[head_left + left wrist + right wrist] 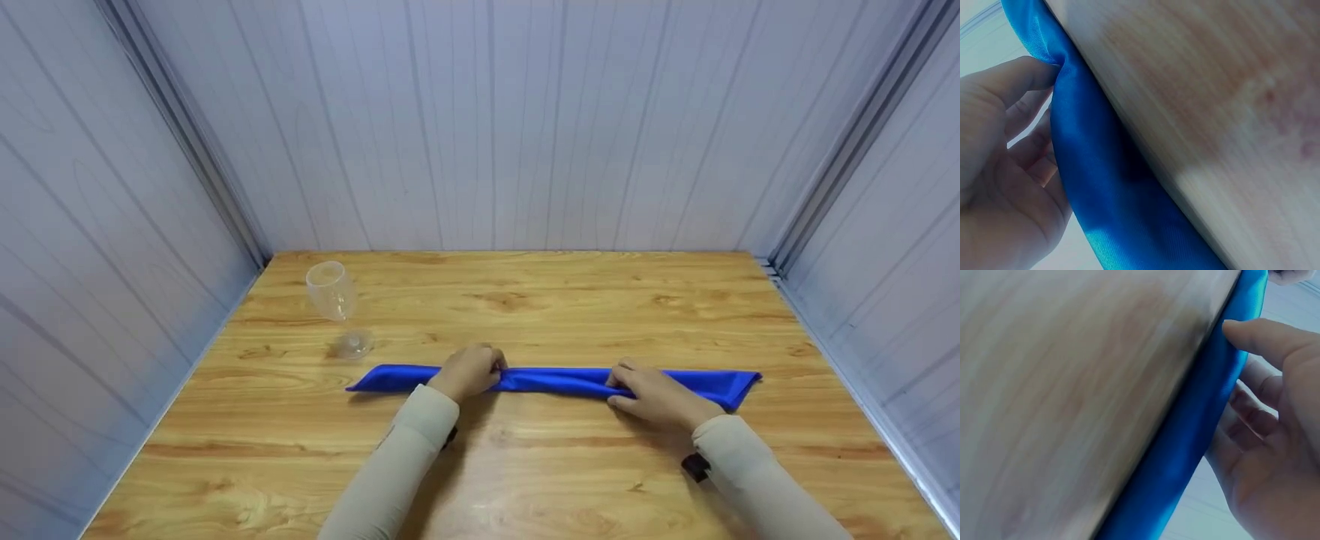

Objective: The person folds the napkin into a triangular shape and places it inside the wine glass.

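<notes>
A shiny blue cloth (559, 381), folded into a long narrow strip, lies left to right across the wooden table. My left hand (466, 373) pinches it left of its middle, and the fabric gathers into creases at the thumb in the left wrist view. Farther right, my right hand (661, 395) holds the strip with the thumb on its near side and the fingers along the far side. In the right wrist view that thumb (1244, 332) lies on the blue fabric. Both ends of the cloth extend past the hands, the right end spreading into a wider, pointed fold.
A clear stemmed glass (330, 291) stands upright at the back left, beyond the cloth's left end. The wooden table (525, 465) is bounded by pale panelled walls (480, 135) at the back and on both sides.
</notes>
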{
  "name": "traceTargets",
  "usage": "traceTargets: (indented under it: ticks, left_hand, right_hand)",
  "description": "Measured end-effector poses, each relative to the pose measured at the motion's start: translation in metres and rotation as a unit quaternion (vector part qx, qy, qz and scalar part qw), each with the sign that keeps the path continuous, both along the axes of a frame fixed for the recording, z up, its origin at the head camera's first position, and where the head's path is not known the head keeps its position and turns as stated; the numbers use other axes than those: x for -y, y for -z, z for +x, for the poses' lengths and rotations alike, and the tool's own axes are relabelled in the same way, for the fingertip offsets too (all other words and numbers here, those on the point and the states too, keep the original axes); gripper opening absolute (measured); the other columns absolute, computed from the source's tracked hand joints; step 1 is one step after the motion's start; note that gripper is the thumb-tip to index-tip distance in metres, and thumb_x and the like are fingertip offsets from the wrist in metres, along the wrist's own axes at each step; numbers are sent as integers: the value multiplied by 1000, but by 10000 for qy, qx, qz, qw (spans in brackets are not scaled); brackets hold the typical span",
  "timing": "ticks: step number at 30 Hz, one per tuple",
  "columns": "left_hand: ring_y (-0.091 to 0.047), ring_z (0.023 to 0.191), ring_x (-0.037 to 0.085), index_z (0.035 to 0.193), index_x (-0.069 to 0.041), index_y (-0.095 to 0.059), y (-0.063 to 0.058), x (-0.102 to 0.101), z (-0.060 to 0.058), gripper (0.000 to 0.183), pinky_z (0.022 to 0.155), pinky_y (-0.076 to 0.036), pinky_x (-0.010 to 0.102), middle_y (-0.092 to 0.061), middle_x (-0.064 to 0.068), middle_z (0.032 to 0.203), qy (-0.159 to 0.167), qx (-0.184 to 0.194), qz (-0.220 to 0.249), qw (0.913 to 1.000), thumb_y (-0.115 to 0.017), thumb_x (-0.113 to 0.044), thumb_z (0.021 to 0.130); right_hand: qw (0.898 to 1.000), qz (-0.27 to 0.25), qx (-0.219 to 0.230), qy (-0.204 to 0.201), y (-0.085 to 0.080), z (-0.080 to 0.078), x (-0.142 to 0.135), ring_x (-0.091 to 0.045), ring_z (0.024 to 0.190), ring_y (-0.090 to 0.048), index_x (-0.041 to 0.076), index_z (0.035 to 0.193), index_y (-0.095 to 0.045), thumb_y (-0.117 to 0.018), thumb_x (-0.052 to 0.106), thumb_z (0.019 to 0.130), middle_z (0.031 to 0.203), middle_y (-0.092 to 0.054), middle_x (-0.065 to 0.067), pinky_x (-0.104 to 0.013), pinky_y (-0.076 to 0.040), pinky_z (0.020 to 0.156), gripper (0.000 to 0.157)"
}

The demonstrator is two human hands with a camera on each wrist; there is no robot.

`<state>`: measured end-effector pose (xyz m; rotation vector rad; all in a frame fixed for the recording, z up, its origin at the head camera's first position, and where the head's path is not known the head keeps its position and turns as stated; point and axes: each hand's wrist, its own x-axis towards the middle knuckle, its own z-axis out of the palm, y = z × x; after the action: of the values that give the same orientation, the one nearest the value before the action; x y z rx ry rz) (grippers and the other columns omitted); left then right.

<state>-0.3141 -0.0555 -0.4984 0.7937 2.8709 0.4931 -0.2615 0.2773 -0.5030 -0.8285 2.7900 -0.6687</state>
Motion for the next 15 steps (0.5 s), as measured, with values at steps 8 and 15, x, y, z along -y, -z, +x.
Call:
traceTargets:
  ticks: [8,15]
  left_hand:
    - [-64,95,21,106,-11,-75,1,0,0,14,82,-54,36,-67,5,102,12,15,27,10000,-67,-8,95]
    - [-61,92,18,108,-13,-73,0,1,2,15,80,-53,35,-64,3,105,-78,163,-29,9998,-65,-9,96]
  right_hand:
    - [9999,-75,-122,79,-3,-7,3,-25,99,-63,10,109,-61,-59,13,102,105,-63,-3,-47,-51,85,8]
    - [9999,69,102,-45,-7,-20,4,-25,94,-64,8,109,-57,-55,8,102,100,-64,-5,-46,-52,79,7]
